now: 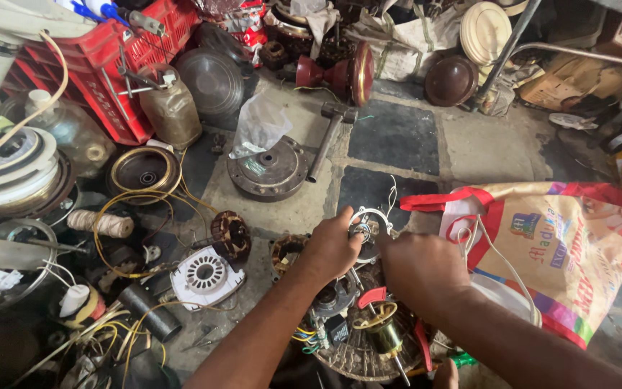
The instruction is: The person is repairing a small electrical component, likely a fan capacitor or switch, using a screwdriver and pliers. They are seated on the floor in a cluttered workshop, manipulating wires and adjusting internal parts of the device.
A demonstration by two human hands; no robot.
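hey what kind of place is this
Probably a fan or small-motor repair workshop, worked on the floor: a copper-wound stator, a round motor housing and a hammer lie among loose wires.

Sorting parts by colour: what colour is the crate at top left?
Red, the plastic crate, clearest in the head view.

Printed red, yellow and multicoloured carrier bag [563, 252] lying right, clear plastic bag [259, 124] centre, red wrapper [242, 18] at top
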